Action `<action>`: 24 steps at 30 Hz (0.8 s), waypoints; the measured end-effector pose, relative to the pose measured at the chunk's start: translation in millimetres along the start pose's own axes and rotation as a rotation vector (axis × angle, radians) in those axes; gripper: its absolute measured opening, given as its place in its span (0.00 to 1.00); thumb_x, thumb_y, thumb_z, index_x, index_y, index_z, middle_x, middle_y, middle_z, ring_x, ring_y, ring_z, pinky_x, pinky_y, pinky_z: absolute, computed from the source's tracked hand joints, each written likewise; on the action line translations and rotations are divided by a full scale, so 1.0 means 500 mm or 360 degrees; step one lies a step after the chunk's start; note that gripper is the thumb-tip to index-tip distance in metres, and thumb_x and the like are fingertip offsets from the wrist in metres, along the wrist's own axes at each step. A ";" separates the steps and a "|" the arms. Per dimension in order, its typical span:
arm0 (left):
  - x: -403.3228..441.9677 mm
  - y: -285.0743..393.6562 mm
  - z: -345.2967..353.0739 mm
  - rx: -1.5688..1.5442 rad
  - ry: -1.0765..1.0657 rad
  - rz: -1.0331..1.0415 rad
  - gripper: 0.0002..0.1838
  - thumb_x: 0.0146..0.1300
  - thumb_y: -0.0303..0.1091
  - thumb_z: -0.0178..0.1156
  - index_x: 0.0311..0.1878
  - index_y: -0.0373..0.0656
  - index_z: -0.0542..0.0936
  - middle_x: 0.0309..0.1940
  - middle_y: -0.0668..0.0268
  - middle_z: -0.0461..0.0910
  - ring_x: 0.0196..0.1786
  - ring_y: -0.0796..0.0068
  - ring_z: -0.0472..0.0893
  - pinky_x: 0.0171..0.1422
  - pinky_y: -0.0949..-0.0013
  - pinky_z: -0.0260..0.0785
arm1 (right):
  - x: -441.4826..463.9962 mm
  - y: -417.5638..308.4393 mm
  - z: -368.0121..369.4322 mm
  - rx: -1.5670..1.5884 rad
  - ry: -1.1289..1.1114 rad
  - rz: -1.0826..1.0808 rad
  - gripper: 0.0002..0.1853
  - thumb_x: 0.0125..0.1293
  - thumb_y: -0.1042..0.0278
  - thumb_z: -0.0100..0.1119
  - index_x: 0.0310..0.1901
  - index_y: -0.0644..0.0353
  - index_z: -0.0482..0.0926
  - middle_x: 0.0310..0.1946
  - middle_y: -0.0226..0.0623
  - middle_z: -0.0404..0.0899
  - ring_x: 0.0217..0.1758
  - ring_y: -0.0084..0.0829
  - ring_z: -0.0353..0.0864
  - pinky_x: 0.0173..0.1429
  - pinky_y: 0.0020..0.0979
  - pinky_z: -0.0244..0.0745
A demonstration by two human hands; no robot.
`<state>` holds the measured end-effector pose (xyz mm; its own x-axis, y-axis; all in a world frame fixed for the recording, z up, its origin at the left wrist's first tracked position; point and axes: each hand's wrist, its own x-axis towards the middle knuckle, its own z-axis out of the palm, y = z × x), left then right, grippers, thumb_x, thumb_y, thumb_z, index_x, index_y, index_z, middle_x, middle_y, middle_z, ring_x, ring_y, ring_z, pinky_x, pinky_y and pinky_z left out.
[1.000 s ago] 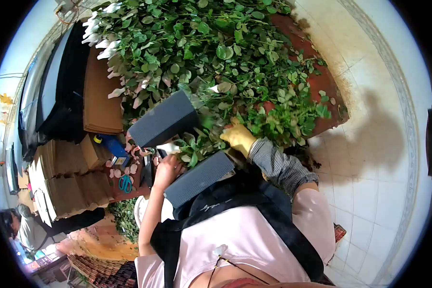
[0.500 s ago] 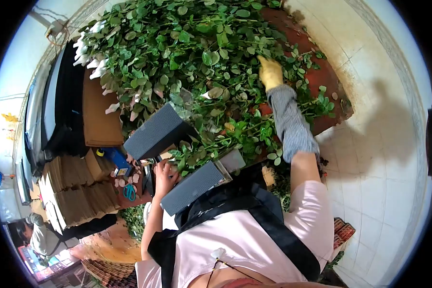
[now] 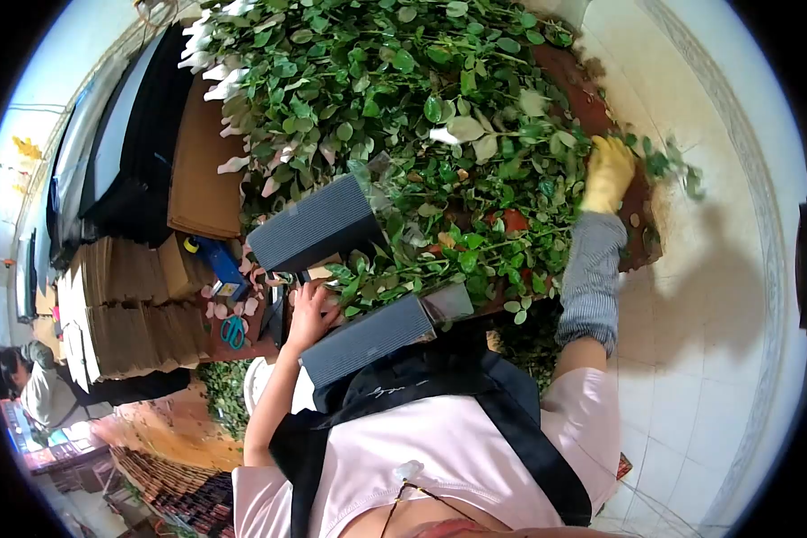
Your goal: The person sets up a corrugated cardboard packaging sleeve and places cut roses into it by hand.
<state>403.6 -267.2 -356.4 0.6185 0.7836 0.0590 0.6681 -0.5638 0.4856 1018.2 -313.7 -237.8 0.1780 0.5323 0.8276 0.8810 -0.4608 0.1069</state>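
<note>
My right hand (image 3: 609,175), in a yellow glove with a grey striped sleeve, is closed around a leafy stem near the right edge of the red table. The stem's white-wrapped head (image 3: 443,135) points left, and its leaves stick out past the glove. My left hand (image 3: 310,314) is bare and rests with fingers apart at the left end of the gap between two grey ribbed blocks, the upper one (image 3: 314,226) and the lower one (image 3: 368,341). Green leafy stems (image 3: 412,278) lie between and beyond the blocks.
A big heap of leafy stems (image 3: 359,81) covers the red table (image 3: 583,94). To the left are brown cardboard stacks (image 3: 139,345), a blue tool (image 3: 220,264), teal scissors (image 3: 233,333) and scattered petals. Another person (image 3: 49,390) is at the far left.
My right hand went from beside the lower block up to the heap, then right, and a white-headed stem now moves with it. My left hand has stayed by the blocks.
</note>
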 end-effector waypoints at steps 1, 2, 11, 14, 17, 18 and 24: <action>0.000 -0.006 0.005 -0.0008 0.0008 0.0026 0.19 0.54 0.32 0.69 0.48 0.38 0.77 0.58 0.52 0.73 0.60 0.46 0.71 0.65 0.50 0.64 | 0.010 0.013 -0.035 0.0114 -0.0132 -0.0040 0.10 0.59 0.72 0.63 0.42 0.54 0.86 0.41 0.40 0.85 0.51 0.45 0.83 0.60 0.41 0.77; 0.001 -0.010 0.008 -0.0021 -0.0009 -0.0009 0.21 0.54 0.32 0.69 0.50 0.38 0.76 0.57 0.53 0.73 0.60 0.46 0.71 0.65 0.50 0.64 | 0.008 0.007 -0.068 0.0367 -0.0239 -0.0100 0.10 0.59 0.72 0.64 0.43 0.55 0.85 0.42 0.40 0.85 0.50 0.45 0.83 0.58 0.40 0.78; -0.015 -0.068 0.044 -0.0171 0.0149 0.0060 0.28 0.52 0.34 0.71 0.58 0.41 0.77 0.47 0.52 0.78 0.52 0.47 0.77 0.57 0.52 0.69 | -0.220 -0.387 -0.133 0.1143 -0.0717 -0.0594 0.08 0.67 0.62 0.58 0.41 0.49 0.86 0.21 0.29 0.78 0.24 0.30 0.73 0.35 0.37 0.74; -0.015 -0.041 0.031 -0.0175 0.0144 -0.0072 0.27 0.53 0.38 0.72 0.55 0.37 0.78 0.46 0.53 0.81 0.54 0.48 0.77 0.59 0.52 0.69 | -0.364 -0.445 -0.052 0.0971 -0.1573 -0.0338 0.07 0.60 0.75 0.59 0.37 0.53 0.85 0.22 0.37 0.78 0.32 0.40 0.82 0.40 0.41 0.79; 0.010 -0.009 0.000 -0.0010 -0.0019 -0.0131 0.28 0.53 0.45 0.73 0.52 0.36 0.79 0.49 0.53 0.78 0.56 0.52 0.76 0.61 0.53 0.67 | -0.325 -0.442 -0.064 0.0998 -0.1801 -0.0539 0.17 0.62 0.71 0.59 0.52 0.52 0.85 0.39 0.41 0.87 0.44 0.43 0.85 0.49 0.42 0.81; 0.006 -0.003 -0.004 0.0193 -0.0014 -0.0058 0.27 0.53 0.46 0.72 0.49 0.36 0.81 0.51 0.54 0.77 0.58 0.52 0.74 0.61 0.53 0.66 | -0.318 -0.442 -0.065 0.0910 -0.1971 -0.0626 0.19 0.63 0.70 0.60 0.57 0.53 0.83 0.46 0.42 0.85 0.50 0.44 0.84 0.56 0.40 0.79; 0.006 0.008 -0.012 0.0531 0.0257 0.0045 0.25 0.51 0.46 0.73 0.45 0.35 0.82 0.53 0.46 0.72 0.63 0.42 0.69 0.68 0.49 0.64 | -0.103 -0.354 -0.066 0.2206 -0.2852 0.0304 0.44 0.64 0.40 0.68 0.75 0.52 0.63 0.72 0.47 0.68 0.75 0.45 0.66 0.79 0.48 0.59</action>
<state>405.7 -265.3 -349.1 0.5832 0.7825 0.2181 0.7663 -0.6190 0.1721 838.5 -282.9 -281.3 -0.3464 0.8035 -0.4841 0.3355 -0.3758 -0.8638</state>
